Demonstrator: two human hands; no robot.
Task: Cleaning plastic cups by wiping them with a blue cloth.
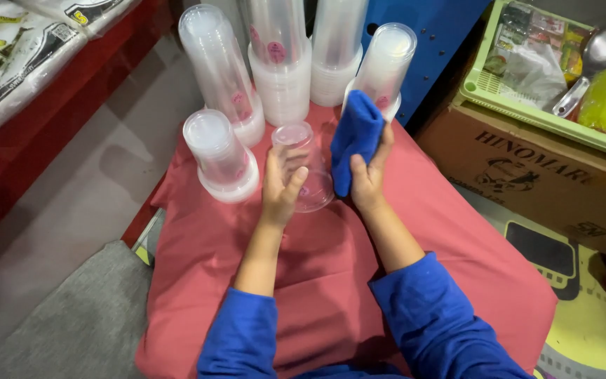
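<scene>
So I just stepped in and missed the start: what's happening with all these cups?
A person in blue sleeves holds a single clear plastic cup in the left hand, over a red cloth. The right hand grips a bunched blue cloth right beside the cup. Stacks of clear cups stand upside down at the far edge of the red cloth. A cardboard box with a green tray on top sits to the right.

We see a bright, even indoor light from above, colours saturated; soft, faint shadows lie under the forearms on the red cloth point(331, 281); glare whitens the stacked clear cups point(278, 63) and the metal scoop point(597, 56); edges bow with wide-angle distortion; the corners look slightly soft.
</scene>
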